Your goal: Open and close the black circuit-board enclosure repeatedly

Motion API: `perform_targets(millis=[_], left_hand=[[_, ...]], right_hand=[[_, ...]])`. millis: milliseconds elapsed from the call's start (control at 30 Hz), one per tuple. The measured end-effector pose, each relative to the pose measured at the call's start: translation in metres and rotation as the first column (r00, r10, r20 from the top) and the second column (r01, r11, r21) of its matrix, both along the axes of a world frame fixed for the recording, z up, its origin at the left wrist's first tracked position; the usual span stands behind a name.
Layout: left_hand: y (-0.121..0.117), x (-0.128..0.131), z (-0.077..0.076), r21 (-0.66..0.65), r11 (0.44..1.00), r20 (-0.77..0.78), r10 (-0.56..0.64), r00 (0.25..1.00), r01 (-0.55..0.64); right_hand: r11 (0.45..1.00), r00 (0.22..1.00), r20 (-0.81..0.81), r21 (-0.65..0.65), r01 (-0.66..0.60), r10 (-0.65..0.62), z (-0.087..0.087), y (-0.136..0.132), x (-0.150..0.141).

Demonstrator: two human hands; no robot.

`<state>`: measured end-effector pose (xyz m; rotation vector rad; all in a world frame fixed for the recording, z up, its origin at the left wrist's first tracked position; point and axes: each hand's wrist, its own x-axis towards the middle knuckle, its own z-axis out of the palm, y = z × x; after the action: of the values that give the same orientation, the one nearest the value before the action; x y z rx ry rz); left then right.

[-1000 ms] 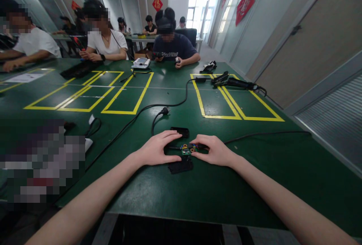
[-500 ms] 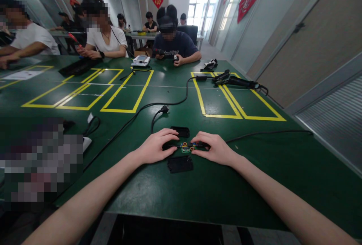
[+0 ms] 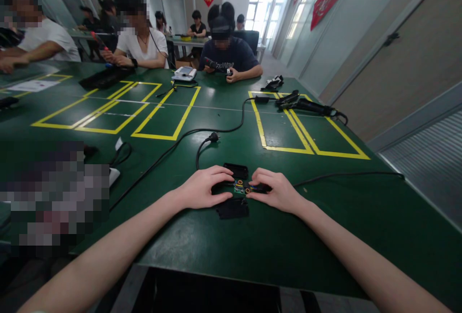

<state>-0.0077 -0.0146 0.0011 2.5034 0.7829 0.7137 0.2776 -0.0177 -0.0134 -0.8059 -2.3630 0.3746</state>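
A small green circuit board [image 3: 238, 187] with copper coils and coloured wires lies between my two hands, a black cable running off its right end. My left hand [image 3: 204, 189] rests at its left side, thumb and fingers apart around a dark lead. From the right, my right hand [image 3: 275, 189] has thumb and fingertips at the board's right end, gripping it by the edges. One black plastic casing half [image 3: 236, 170] lies just beyond the board. Nearer to me is another black casing half [image 3: 233, 208], close below my left thumb.
A power plug [image 3: 213, 137] on a black cord lies past my left hand. A long black cable [image 3: 187, 133] crosses the green table [image 3: 202, 245]. Yellow tape rectangles mark the far side, with black tool-like items [image 3: 306, 105] at right. Several people sit opposite; a blurred patch covers the left.
My left thumb and fingers drew in toward the board, then spread apart again. My right hand stays at the board's right end. The view has shifted slightly.
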Motion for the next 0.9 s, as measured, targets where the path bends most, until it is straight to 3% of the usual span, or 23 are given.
perform_targets(millis=[300,433,533,700,900], left_hand=[[0.001,0.001,0.002,0.027,1.000,0.024,-0.006,1.000,0.005],[0.005,-0.004,0.006,0.089,0.994,-0.007,0.060,0.998,-0.059],[0.009,-0.009,0.007,0.065,0.993,-0.085,0.104,0.991,-0.099],[0.008,-0.010,0.008,0.025,0.998,-0.131,0.055,0.990,-0.052],[0.007,-0.012,0.013,-0.002,1.000,-0.153,0.024,0.988,-0.024]], right_hand=[[1.000,1.000,0.025,-0.011,0.007,-0.006,0.001,0.001,0.000],[0.998,1.000,0.017,-0.058,0.010,-0.009,0.003,-0.001,0.000],[0.995,0.999,0.027,-0.098,0.035,-0.032,0.007,-0.005,-0.002],[0.989,0.990,0.112,-0.115,0.093,-0.080,0.013,-0.013,-0.006],[0.983,0.998,0.046,-0.181,0.043,-0.035,0.011,-0.013,-0.006]])
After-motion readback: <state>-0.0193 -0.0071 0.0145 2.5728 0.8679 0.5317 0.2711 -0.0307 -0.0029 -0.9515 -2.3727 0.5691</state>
